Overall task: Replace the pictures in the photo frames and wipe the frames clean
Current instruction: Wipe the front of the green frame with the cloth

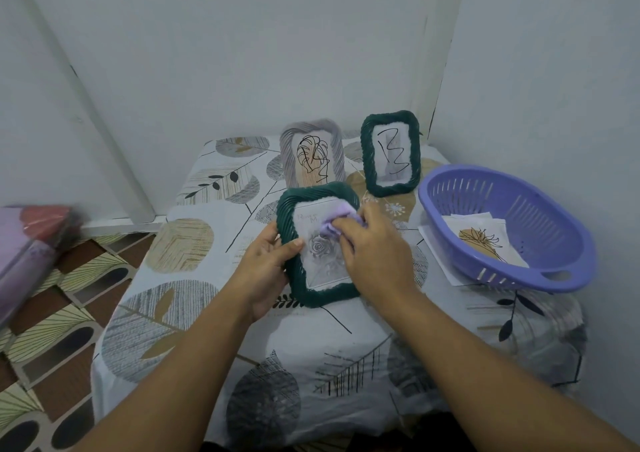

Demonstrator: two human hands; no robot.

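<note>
Three frames were on the table (194,313), and the basket (540,271) served as the landmark at the table's right edge. Left of the basket, the near green frame (292,230) was tilted up off the cloth between both hands. The left hand (266,268) gripped its left edge, thumb curled over the front rim and fingers hidden behind, so the frame sat to the right of that palm. The right hand (374,247) lay over the frame's right side, fingers curled down on a lilac cloth (337,221) and pressing it to the glass near the upper right corner. A grey rose picture (320,247) showed under the glass, just left of the right hand's fingers.

Behind this frame, farther left of the basket, a grey frame (311,153) stood upright with a line-drawn leaf in it. A second green frame (390,153) stood upright just beyond the basket's left rim, holding a pale picture with black squiggles. Inside the basket lay loose prints (479,240), the top one showing an ochre shape with a flower outline.
</note>
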